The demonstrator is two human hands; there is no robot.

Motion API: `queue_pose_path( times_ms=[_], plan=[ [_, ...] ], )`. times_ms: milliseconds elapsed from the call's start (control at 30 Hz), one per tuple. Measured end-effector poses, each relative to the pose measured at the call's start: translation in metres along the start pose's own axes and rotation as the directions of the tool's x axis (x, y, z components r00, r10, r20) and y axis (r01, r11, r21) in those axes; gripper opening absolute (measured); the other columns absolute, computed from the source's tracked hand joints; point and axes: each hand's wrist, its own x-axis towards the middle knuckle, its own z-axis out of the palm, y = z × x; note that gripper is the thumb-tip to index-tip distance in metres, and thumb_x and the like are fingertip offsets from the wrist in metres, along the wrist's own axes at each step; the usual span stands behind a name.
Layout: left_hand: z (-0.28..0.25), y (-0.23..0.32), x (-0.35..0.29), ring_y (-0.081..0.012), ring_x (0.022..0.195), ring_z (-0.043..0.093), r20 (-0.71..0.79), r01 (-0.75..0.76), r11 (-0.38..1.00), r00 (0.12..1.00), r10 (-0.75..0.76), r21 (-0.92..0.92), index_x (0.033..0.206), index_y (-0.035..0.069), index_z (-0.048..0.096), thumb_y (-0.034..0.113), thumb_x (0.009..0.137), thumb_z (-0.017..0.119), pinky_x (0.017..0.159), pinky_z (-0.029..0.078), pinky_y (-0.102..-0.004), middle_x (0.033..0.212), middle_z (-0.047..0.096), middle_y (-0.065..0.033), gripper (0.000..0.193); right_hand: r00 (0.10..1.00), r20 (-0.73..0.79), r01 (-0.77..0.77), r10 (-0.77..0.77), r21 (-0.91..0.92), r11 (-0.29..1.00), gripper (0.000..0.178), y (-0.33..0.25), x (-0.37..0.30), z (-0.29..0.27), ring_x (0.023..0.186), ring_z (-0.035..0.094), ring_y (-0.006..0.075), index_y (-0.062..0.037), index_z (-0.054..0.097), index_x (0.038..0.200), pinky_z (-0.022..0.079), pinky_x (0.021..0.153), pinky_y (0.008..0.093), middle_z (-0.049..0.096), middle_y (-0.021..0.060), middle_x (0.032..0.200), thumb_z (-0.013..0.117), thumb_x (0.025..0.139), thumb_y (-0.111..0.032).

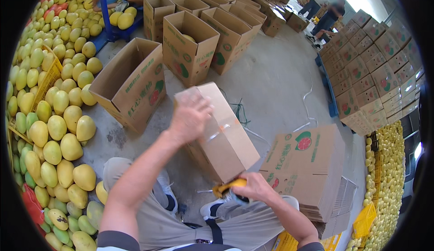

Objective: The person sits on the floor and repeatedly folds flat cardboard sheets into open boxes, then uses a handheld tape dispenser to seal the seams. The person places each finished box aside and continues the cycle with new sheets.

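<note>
A closed cardboard box [228, 138] stands between my legs, with a strip of clear tape [218, 132] across part of its top seam. My left hand [192, 115] lies on the box's far left top edge, its fingers stretched out and a little blurred. At the near end of the box, my right hand [255, 187] is closed round a yellow tape dispenser [224, 188]. The dispenser is next to the box's near lower corner; whether its tape touches the box I cannot tell.
Yellow pomelos [56, 129] heap up at my left. Open cartons [131, 83] stand ahead. A stack of flattened cartons [303, 160] is at my right. Beyond it rise packed boxes [375, 65] on a blue pallet [332, 101]. Green strapping [240, 111] lies on the floor. People [323, 11] stand far off.
</note>
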Motion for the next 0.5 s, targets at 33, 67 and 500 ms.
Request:
queue_pose_path(
  times_ms=[33,67,500],
  plan=[
    [0.012,0.01,0.003,-0.0358,0.139,0.05,-0.016,-0.021,0.997,1.0,0.02,-0.072,0.118,0.007,0.072,0.022,0.096,0.059,0.118,0.035,-0.0545,0.138,0.064,-0.0119,0.03,0.987,0.097,-0.126,0.125,-0.001,0.992,0.052,-0.013,-0.007,-0.009,0.085,0.074,0.0354,-0.0021,0.075,0.113,0.058,0.084,0.0419,0.076,0.0216,0.09,0.069,0.077,-0.04],
    [0.022,0.019,0.009,-0.0352,0.139,0.052,-0.033,-0.044,0.988,0.999,0.039,-0.151,0.119,0.005,0.071,0.023,0.096,0.062,0.118,0.036,-0.0526,0.138,0.065,-0.0133,0.03,0.993,0.09,-0.076,0.081,-0.061,0.995,0.053,-0.02,-0.016,-0.021,0.086,0.074,0.0319,-0.0019,0.075,0.113,0.058,0.085,0.0397,0.076,0.0203,0.09,0.071,0.078,-0.04],
    [0.017,0.036,0.017,-0.0315,0.137,0.057,0.055,0.242,0.929,0.97,-0.236,-0.281,0.121,0.002,0.067,0.019,0.088,0.067,0.118,0.041,-0.0468,0.143,0.063,-0.0149,0.036,0.882,-0.407,0.288,-0.236,0.071,0.955,0.045,-0.224,0.18,-0.178,0.06,0.054,0.0081,0.0012,0.077,0.109,0.045,0.054,0.0286,0.07,0.0039,0.077,0.071,0.086,-0.037]
  ],
)
